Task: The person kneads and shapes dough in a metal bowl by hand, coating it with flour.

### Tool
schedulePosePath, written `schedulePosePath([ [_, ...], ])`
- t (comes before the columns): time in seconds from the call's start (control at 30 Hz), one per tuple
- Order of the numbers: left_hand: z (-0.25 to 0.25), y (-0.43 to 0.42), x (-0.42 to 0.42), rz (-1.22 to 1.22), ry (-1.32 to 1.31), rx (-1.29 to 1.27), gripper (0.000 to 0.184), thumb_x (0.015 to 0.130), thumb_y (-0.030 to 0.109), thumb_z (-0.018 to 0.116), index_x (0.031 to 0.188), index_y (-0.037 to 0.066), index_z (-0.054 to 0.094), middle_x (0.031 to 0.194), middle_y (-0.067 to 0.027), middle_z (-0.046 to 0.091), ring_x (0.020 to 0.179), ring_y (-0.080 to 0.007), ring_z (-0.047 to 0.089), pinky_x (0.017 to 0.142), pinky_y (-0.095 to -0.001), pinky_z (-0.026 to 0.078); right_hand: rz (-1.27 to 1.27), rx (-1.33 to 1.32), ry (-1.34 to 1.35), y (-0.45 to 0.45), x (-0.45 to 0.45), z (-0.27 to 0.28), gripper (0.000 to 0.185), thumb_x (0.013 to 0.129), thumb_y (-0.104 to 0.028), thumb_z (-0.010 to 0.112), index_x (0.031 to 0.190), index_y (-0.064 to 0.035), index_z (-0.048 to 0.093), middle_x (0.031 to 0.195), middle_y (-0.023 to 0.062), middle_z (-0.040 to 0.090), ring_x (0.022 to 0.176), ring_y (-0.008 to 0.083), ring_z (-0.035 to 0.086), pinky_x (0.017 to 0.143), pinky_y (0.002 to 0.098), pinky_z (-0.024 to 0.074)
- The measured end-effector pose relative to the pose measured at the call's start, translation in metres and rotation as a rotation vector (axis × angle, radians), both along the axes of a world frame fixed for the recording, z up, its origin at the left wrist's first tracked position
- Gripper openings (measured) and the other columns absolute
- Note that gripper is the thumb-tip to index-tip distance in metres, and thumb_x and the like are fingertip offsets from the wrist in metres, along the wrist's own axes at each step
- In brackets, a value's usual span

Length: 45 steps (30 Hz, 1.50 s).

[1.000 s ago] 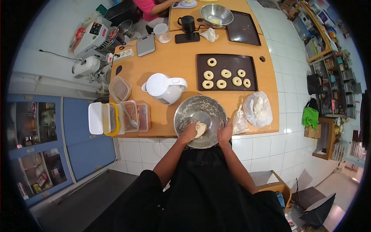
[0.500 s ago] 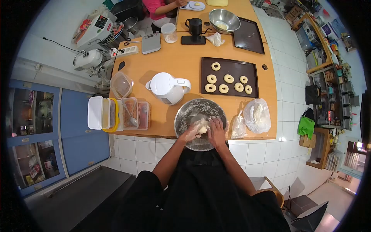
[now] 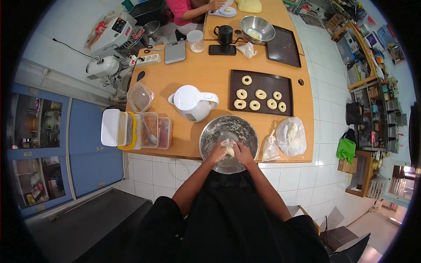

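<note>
A steel bowl (image 3: 250, 131) with floury residue on its inner wall stands at the table's front edge. Inside it, my left hand (image 3: 218, 152) and my right hand (image 3: 242, 153) are closed round a pale piece of dough (image 3: 230, 151), one from each side. Both hands have flour or dough on the fingers. The fingers partly cover the dough. Beyond the bowl to the left is a white kettle (image 3: 189, 103). To the right lie a small plastic bag (image 3: 270, 149) and a larger bag (image 3: 292, 136) with pale contents.
A dark tray (image 3: 261, 79) holds several dough rings. Plastic containers (image 3: 149, 129) line the left front. Farther back are a grey scale (image 3: 175, 52), a black pot (image 3: 225, 35), a second steel bowl (image 3: 258, 30) and another tray (image 3: 284, 48). Another person (image 3: 186, 12) works at a white scale (image 3: 222, 12).
My right hand has left the bowl's right rim and come in to the dough, where it now meets my left hand. The view has shifted slightly.
</note>
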<state>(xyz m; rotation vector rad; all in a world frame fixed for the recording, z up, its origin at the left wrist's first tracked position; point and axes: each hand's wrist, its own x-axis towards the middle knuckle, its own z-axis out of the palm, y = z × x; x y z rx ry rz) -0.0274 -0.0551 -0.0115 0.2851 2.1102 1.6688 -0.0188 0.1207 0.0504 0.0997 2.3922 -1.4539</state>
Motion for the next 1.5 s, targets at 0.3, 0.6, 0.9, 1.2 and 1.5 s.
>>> schedulePosePath([
  [0.3, 0.068, 0.010, -0.007, 0.258, -0.457, 0.345, 0.046, 0.091, 0.013, 0.056, 0.135, 0.005, 0.045, 0.119, -0.0122, 0.058, 0.105, -0.0246, 0.060, 0.067, -0.0330, 0.054, -0.172, 0.171, -0.045, -0.004, -0.007, -0.014, 0.048, 0.096, -0.039, 0.047, 0.089, 0.0036, 0.066, 0.076, 0.0293, 0.062, 0.079, 0.0421, 0.064, 0.071, 0.0457, 0.0475],
  [0.6, 0.026, 0.006, -0.002, 0.129, -0.061, -0.001, 0.034, 0.088, 0.000, 0.053, 0.121, 0.000, 0.060, 0.098, -0.0082, 0.069, 0.083, -0.0148, 0.066, 0.066, -0.0281, 0.055, -0.213, 0.049, -0.180, 0.008, 0.007, -0.062, 0.056, 0.093, -0.049, 0.048, 0.092, 0.0034, 0.067, 0.084, 0.0247, 0.066, 0.084, 0.0365, 0.065, 0.076, 0.0430, 0.0477],
  [0.9, 0.011, -0.018, -0.012, 0.230, 0.007, -0.296, 0.034, 0.085, 0.005, 0.062, 0.119, 0.004, 0.062, 0.104, -0.0123, 0.069, 0.095, -0.0228, 0.067, 0.080, -0.0331, 0.055, -0.093, 0.189, -0.121, -0.005, -0.001, 0.007, 0.055, 0.092, -0.051, 0.048, 0.095, 0.0004, 0.067, 0.087, 0.0264, 0.065, 0.087, 0.0413, 0.064, 0.078, 0.0440, 0.0481],
  [1.2, 0.051, -0.015, -0.010, 0.080, -0.485, 0.453, 0.040, 0.093, 0.016, 0.061, 0.131, 0.005, 0.053, 0.113, -0.0092, 0.063, 0.091, -0.0155, 0.064, 0.070, -0.0306, 0.059, 0.001, -0.023, -0.187, 0.011, -0.004, 0.000, 0.053, 0.082, -0.051, 0.063, 0.104, -0.0028, 0.069, 0.095, 0.0219, 0.068, 0.093, 0.0353, 0.066, 0.081, 0.0409, 0.0498],
  [1.5, 0.023, -0.020, -0.018, 0.242, -0.133, 0.033, 0.036, 0.081, -0.006, 0.056, 0.113, 0.005, 0.067, 0.088, -0.0029, 0.069, 0.057, -0.0097, 0.060, 0.047, -0.0248, 0.048, -0.024, 0.004, -0.185, 0.008, 0.002, 0.002, 0.045, 0.082, -0.040, 0.072, 0.099, 0.0009, 0.070, 0.076, 0.0067, 0.066, 0.069, 0.0117, 0.058, 0.064, 0.0301, 0.0478],
])
